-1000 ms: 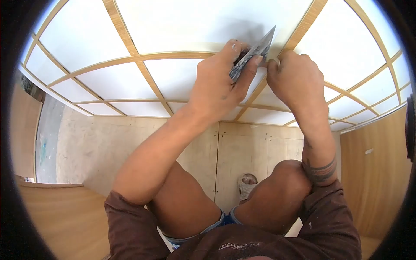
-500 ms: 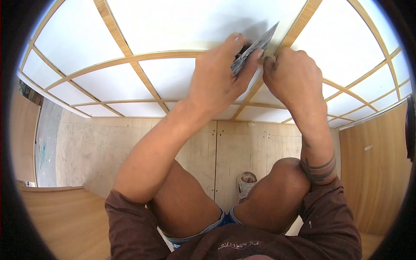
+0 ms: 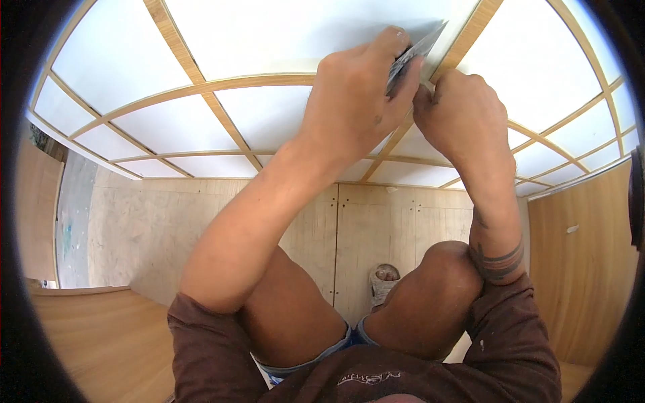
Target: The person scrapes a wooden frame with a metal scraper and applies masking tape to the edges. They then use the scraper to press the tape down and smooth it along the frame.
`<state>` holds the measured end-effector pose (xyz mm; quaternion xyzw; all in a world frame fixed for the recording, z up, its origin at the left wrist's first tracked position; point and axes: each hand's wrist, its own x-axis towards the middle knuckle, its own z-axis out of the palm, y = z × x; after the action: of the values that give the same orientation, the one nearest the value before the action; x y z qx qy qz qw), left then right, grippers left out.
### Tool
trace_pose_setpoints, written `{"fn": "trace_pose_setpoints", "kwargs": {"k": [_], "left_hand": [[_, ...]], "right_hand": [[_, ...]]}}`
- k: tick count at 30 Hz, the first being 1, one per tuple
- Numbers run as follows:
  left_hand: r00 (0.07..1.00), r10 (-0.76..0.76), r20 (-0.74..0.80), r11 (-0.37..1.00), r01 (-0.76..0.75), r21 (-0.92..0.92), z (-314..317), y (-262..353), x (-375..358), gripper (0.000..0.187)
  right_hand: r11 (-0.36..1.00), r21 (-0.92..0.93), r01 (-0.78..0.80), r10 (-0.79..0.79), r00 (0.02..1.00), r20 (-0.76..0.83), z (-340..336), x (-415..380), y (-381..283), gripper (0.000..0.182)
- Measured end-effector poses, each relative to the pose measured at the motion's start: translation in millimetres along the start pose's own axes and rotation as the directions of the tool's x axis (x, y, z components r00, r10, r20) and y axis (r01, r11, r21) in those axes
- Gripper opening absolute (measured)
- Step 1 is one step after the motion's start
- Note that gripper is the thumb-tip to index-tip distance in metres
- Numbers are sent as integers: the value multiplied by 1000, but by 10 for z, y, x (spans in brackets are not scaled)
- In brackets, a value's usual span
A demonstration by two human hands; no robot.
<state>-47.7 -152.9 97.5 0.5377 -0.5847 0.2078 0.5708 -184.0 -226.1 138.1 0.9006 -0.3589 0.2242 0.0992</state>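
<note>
My left hand (image 3: 353, 97) is wrapped round a putty knife (image 3: 418, 57), whose thin grey metal blade points up and to the right. The smeared blade lies close to a white panel (image 3: 269, 37), near a wooden strip (image 3: 468, 37); whether its edge touches cannot be made out. Beside it, my right hand (image 3: 463, 111) is closed against the same strip, just below the blade. Its thumb and curled fingers are pressed together, and anything between them is hidden. Both hands cover part of the strip crossing.
A lattice of wooden strips (image 3: 259, 81) frames several white panels. Below lies a pale plywood floor (image 3: 295, 235) with screw holes and a dark seam. Wooden boards (image 3: 581, 262) stand at the right, with another wooden surface (image 3: 94, 329) at the lower left.
My left hand and the putty knife have moved up and to the right along the panel. The right hand stays near the strip, shifted slightly right.
</note>
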Motion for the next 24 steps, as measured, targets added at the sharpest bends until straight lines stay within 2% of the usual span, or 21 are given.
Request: {"fn": "trace_pose_setpoints", "kwargs": {"k": [7, 9, 12, 20, 24], "left_hand": [[998, 60, -16, 997, -60, 44, 57, -3, 10, 15], [999, 41, -14, 998, -40, 56, 51, 33, 15, 15], [999, 33, -34, 997, -31, 69, 81, 52, 30, 16], [996, 90, -6, 988, -89, 125, 108, 105, 46, 17], [995, 89, -42, 990, -84, 110, 133, 124, 43, 17]], "right_hand": [[997, 81, 6, -10, 999, 48, -70, -24, 54, 32], [989, 133, -62, 34, 978, 208, -152, -14, 38, 36], [973, 220, -64, 19, 980, 200, -152, -38, 41, 39], [972, 235, -4, -27, 991, 128, -113, -64, 99, 39], [962, 272, 10, -45, 992, 121, -95, -79, 115, 37]]}}
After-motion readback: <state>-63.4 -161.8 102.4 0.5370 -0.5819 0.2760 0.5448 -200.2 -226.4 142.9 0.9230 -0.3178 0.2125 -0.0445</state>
